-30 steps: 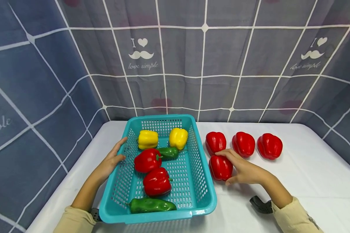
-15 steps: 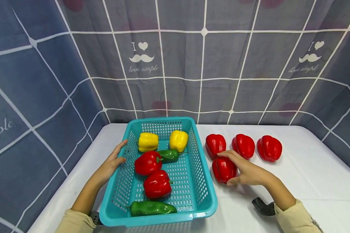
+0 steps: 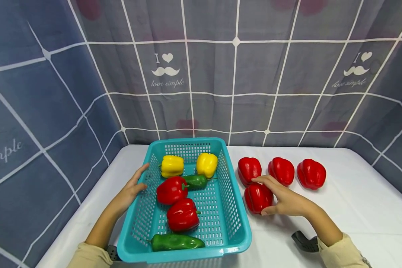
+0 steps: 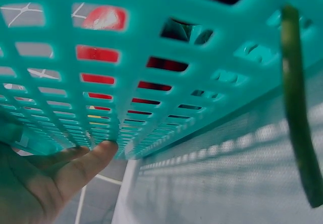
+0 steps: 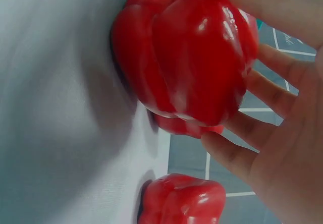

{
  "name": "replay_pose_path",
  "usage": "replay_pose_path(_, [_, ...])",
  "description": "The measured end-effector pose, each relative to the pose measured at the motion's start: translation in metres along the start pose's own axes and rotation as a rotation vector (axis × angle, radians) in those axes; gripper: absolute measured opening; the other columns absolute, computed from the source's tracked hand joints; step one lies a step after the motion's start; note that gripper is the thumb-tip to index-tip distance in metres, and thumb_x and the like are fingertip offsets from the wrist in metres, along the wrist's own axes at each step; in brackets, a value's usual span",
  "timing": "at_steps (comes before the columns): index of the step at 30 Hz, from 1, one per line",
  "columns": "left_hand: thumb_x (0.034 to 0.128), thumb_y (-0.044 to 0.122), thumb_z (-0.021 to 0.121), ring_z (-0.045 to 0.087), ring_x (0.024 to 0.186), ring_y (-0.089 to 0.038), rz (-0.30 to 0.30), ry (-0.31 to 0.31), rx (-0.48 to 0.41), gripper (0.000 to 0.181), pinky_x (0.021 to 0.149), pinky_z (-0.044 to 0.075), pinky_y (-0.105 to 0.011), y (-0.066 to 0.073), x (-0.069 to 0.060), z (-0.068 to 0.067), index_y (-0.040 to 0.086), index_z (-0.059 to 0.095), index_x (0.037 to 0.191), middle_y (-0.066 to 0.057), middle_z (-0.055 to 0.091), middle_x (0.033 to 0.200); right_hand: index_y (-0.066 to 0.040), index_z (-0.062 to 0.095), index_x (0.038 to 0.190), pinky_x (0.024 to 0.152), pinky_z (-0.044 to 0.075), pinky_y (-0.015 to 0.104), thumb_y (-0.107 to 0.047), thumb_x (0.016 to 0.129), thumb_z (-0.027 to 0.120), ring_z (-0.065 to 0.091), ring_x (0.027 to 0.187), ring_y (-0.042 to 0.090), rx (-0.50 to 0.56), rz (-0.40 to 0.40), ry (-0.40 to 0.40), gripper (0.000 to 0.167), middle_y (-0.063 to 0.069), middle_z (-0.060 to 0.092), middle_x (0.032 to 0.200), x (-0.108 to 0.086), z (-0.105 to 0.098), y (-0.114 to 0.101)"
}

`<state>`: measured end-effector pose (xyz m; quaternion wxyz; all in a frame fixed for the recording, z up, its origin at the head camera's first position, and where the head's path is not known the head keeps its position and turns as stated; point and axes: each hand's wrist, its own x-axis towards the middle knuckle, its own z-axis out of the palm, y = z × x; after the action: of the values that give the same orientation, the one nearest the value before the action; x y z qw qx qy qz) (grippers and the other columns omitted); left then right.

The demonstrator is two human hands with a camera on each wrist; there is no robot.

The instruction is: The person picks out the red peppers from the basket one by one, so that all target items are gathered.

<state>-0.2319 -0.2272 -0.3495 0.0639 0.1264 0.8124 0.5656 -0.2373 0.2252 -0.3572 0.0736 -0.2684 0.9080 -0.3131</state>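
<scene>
"Where is the red pepper (image 3: pixel 258 198) to be found?"
"Right of centre in the head view — it is held by the right grip (image 3: pixel 286 197), with finger and thumb curled round it."
"And around it?"
"Just to its left, the teal basket (image 3: pixel 184 255) is touched by the left grip (image 3: pixel 127 195), fingers loosely extended; yellow peppers (image 3: pixel 172 166) and others are contained in it. Above and upper right, three similar peppers (image 3: pixel 280 171) are borne by the white counter (image 3: pixel 348 193)."
</scene>
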Motion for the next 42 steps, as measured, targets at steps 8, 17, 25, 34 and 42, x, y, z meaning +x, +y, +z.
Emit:
replay_pose_path(8, [0.0844, 0.004, 0.035, 0.015, 0.131, -0.038, -0.019, 0.005, 0.005, 0.07, 0.101, 0.026, -0.055, -0.003, -0.002, 0.0, 0.01, 0.005, 0.147, -0.02, -0.001, 0.151, -0.012, 0.041, 0.132, 0.077, 0.053, 0.045, -0.03, 0.068, 0.078, 0.039, 0.12, 0.034, -0.047, -0.042, 0.118, 0.076, 0.009, 0.042, 0.128, 0.002, 0.002, -0.01])
replay_pose_path(17, [0.0842, 0.006, 0.035, 0.015, 0.132, -0.038, -0.027, 0.007, -0.003, 0.07, 0.102, 0.025, -0.056, -0.007, -0.003, -0.001, 0.011, 0.005, 0.147, -0.021, -0.001, 0.151, -0.015, 0.041, 0.134, 0.077, 0.053, 0.042, -0.036, 0.073, 0.073, 0.041, 0.121, 0.031, -0.115, -0.111, 0.148, 0.072, 0.008, 0.043, 0.131, 0.011, 0.003, -0.063])
replay_pose_path(25, [0.0838, 0.003, 0.035, 0.011, 0.135, -0.039, -0.017, 0.005, -0.045, 0.071, 0.106, 0.015, -0.058, -0.01, -0.005, -0.001, 0.009, 0.003, 0.147, -0.022, -0.002, 0.151, -0.02, 0.042, 0.135, 0.077, 0.054, 0.036, -0.043, 0.076, 0.068, 0.045, 0.12, 0.022, -0.181, -0.21, -0.13, 0.069, 0.001, 0.046, 0.131, 0.034, 0.018, -0.117])
replay_pose_path(34, [0.0832, 0.003, 0.036, 0.011, 0.135, -0.038, -0.019, 0.011, -0.044, 0.071, 0.107, 0.013, -0.059, -0.009, -0.004, 0.002, 0.01, 0.005, 0.147, -0.021, 0.001, 0.152, -0.021, 0.036, 0.139, 0.083, 0.052, 0.037, -0.042, 0.077, 0.067, 0.041, 0.123, 0.02, -0.156, -0.145, -0.416, 0.072, 0.001, 0.043, 0.135, 0.053, 0.035, -0.137])
replay_pose_path(42, [0.0823, 0.003, 0.035, 0.016, 0.134, -0.038, -0.017, 0.011, -0.042, 0.072, 0.105, 0.022, -0.057, -0.003, 0.001, 0.001, 0.011, 0.005, 0.147, -0.02, 0.003, 0.152, -0.018, 0.025, 0.145, 0.095, 0.044, 0.041, -0.038, 0.08, 0.065, 0.034, 0.131, 0.023, -0.118, -0.072, -0.613, 0.078, 0.0, 0.033, 0.145, 0.068, 0.042, -0.147])
